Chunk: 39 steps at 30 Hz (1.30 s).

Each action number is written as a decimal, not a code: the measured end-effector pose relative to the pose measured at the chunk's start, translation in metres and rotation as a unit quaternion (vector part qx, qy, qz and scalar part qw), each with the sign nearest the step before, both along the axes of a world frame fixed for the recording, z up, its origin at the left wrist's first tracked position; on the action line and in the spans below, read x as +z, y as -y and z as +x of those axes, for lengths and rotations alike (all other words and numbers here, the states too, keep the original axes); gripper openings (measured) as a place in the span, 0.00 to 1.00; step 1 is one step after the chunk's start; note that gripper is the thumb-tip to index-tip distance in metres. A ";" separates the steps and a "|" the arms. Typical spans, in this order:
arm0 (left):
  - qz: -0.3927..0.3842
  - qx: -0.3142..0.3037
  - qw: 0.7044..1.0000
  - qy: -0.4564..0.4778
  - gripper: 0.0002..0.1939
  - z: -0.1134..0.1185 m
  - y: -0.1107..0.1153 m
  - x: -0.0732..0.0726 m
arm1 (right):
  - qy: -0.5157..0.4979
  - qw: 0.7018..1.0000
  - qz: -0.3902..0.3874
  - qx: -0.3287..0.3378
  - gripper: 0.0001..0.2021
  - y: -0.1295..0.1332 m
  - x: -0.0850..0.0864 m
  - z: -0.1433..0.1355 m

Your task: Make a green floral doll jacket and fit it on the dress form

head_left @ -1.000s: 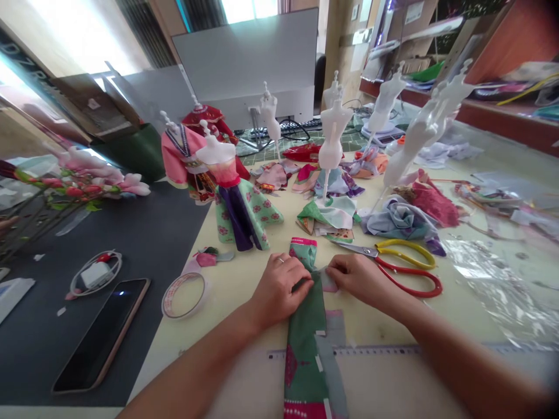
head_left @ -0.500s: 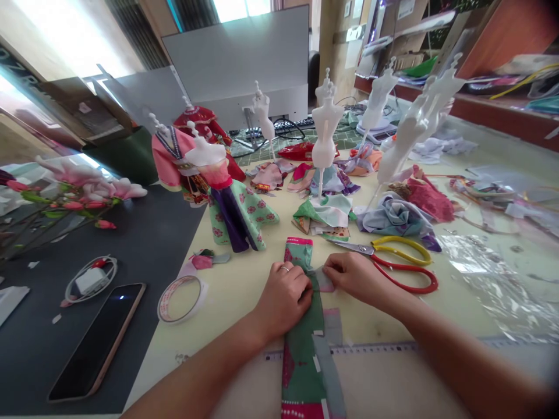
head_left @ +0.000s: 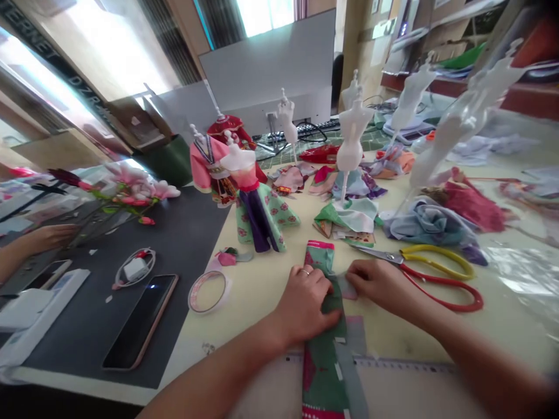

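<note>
A long green fabric strip with pink ends and small white tabs lies lengthwise on the pale table, over a ruler. My left hand, wearing a ring, rests on the strip, fingers bent, thumb stretched apart; nothing is lifted in it. With fingertips pinched, my right hand holds a small greyish fabric piece at the strip's right edge. A second grey-pink piece lies just below. Scissors with yellow and red handles sit beside my right hand.
A tape roll and phone are at the left. Dressed forms, bare white mannequins and fabric scraps stand or lie behind. Another person's hand shows at far left, near artificial flowers.
The view has swung left, so things appear further right, and another person's hand has come into view. My left thumb has spread out across the strip; my right hand keeps its pinch.
</note>
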<state>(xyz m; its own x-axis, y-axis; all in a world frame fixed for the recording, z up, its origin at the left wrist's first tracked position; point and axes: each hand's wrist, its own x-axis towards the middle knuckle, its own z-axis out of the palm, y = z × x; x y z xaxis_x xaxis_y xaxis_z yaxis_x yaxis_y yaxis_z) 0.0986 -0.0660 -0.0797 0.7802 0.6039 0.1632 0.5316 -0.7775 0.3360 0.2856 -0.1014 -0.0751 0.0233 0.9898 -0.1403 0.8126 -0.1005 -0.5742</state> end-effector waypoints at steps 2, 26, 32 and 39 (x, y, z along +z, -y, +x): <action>0.001 -0.001 1.000 0.005 0.06 0.001 0.001 -0.001 | 0.008 1.000 -0.003 -0.006 0.10 0.000 0.002 -0.001; -0.009 -0.025 0.987 0.161 0.05 -0.001 -0.005 0.000 | 0.002 1.000 -0.009 -0.007 0.10 0.001 0.011 -0.001; -0.018 -0.019 0.984 0.177 0.05 -0.002 -0.007 -0.001 | 0.004 1.000 -0.017 -0.007 0.10 0.002 0.012 0.000; -0.028 -0.013 0.986 0.161 0.05 -0.002 -0.006 0.000 | 0.001 1.000 -0.011 -0.005 0.10 0.002 0.011 0.001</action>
